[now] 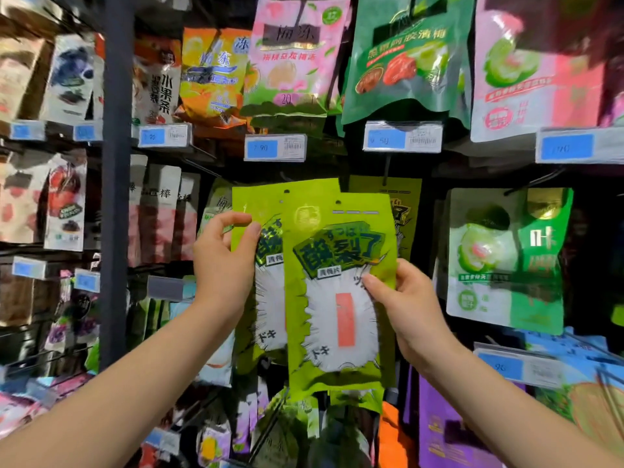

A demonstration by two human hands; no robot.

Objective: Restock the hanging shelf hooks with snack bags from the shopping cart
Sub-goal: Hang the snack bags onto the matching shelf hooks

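Two lime-green snack bags are held up in front of the hanging shelf, overlapping. My right hand (pixel 403 300) pinches the right edge of the front green bag (pixel 337 298), thumb on its face. My left hand (pixel 224 256) grips the left edge of the rear green bag (pixel 256 211), which sits partly behind the front one. Behind them a yellow-green bag (pixel 403 204) of the same kind hangs from a hook (pixel 386 170) under a price tag (pixel 401 136). The shopping cart is out of view.
Rows of snack bags hang all round: pink (pixel 293 59) and dark green (pixel 408 59) bags above, a white-and-green bag (pixel 506 258) at right, purple bags (pixel 449 430) below. A dark upright post (pixel 114 184) stands at left. Bare wire hooks (pixel 607 386) jut out at lower right.
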